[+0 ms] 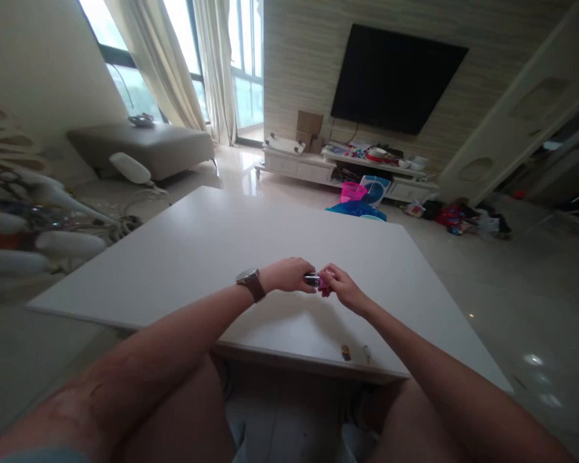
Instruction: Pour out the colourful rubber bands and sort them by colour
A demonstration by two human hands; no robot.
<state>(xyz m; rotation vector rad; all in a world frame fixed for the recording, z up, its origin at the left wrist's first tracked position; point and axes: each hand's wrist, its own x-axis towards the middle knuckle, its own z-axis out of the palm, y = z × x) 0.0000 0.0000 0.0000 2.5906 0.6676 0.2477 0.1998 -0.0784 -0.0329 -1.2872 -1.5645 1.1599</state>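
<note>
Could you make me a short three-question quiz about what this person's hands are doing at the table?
1. True or false: both hands meet over the white table.
2. Which wrist bears the watch? A) left B) right C) neither
3. What colour is the small object pinched by the right hand?

Key
1. True: the left hand and the right hand come together above the tabletop, with a small silvery piece between them.
2. A, the left wrist.
3. Pink; what it is exactly is too small to tell.
</note>
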